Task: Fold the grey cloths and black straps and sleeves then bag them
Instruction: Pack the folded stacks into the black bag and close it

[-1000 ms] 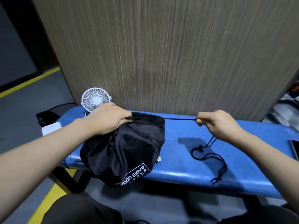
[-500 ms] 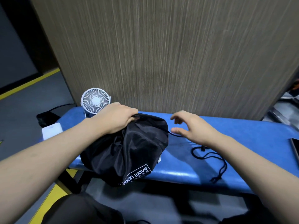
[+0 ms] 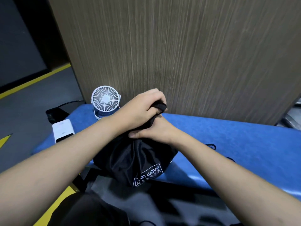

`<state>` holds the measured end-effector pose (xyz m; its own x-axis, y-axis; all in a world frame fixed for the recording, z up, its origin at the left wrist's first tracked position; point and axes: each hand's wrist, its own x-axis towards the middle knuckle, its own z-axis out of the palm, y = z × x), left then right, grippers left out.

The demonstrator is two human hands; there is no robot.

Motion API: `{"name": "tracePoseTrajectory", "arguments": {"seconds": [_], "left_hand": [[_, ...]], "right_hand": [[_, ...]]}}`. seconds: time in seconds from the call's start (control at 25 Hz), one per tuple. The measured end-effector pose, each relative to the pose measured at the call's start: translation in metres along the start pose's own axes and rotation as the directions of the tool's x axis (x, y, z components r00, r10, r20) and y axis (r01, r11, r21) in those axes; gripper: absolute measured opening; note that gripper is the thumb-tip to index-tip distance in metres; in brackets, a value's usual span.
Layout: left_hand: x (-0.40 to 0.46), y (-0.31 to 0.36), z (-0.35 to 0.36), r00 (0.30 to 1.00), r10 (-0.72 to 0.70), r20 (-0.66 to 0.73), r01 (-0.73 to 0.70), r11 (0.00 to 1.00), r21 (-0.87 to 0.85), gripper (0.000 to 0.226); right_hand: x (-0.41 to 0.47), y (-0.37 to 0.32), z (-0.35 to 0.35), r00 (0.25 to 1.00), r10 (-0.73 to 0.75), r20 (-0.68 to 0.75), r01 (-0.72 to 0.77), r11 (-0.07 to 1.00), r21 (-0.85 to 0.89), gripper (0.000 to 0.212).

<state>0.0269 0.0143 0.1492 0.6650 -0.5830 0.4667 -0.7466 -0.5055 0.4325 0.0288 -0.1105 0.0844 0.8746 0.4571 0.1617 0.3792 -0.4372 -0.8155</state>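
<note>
1. The black bag sits on the near edge of the blue padded desk, its lower part hanging slightly over the front rim.
2. Its fabric is thin, dark and faintly shiny, creased into many folds that run up toward the gathered mouth.
3. A white-outlined label with the letters "wave" and smaller characters shows on the bag's lower front, tilted.
4. The left hand has its grip closed on the bunched top of the bag, a tuft of black fabric sticking out past the knuckles.
5. The right hand lies just under the left, its grip wrapped round the bag's neck, thumb pressed across the fabric; the two hands touch.
6. A black cord lies in part on the desk to the right of the bag, mostly hidden by the right forearm.
7. A small white fan stands upright at the back left of the desk, against the wood-grain panel.
8. A white box-like device rests at the desk's left end, well apart from the bag.
</note>
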Motion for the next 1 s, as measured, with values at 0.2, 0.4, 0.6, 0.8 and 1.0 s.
{"name": "tracePoseTrajectory", "arguments": {"seconds": [0.2,0.4,0.6,0.8,1.0], "left_hand": [[-0.042,-0.031,-0.010,0.996,-0.057,-0.072,0.052,0.996,-0.071,0.047],[-0.135,-0.102,-0.003,0.760,-0.622,0.190,0.633,0.774,0.004,0.116],[-0.141,-0.118,0.023,0.748,-0.633,0.199,0.660,0.741,-0.126,0.123],[-0.144,-0.121,0.037,0.800,-0.598,0.050,0.589,0.768,-0.251,0.111],[-0.156,-0.109,0.000,0.765,-0.643,-0.029,0.615,0.742,-0.267,0.094]], "right_hand": [[0.004,0.009,0.003,0.985,0.055,-0.166,-0.091,0.972,-0.215,0.038],[-0.003,0.062,-0.001,0.908,0.395,-0.136,-0.412,0.902,-0.130,0.110],[-0.003,0.073,0.011,0.904,0.428,0.011,-0.428,0.904,-0.002,0.093],[-0.005,0.066,0.036,0.918,0.395,-0.031,-0.365,0.874,0.320,0.054],[0.015,0.041,0.054,0.949,0.312,-0.051,-0.273,0.889,0.368,0.059]]}}
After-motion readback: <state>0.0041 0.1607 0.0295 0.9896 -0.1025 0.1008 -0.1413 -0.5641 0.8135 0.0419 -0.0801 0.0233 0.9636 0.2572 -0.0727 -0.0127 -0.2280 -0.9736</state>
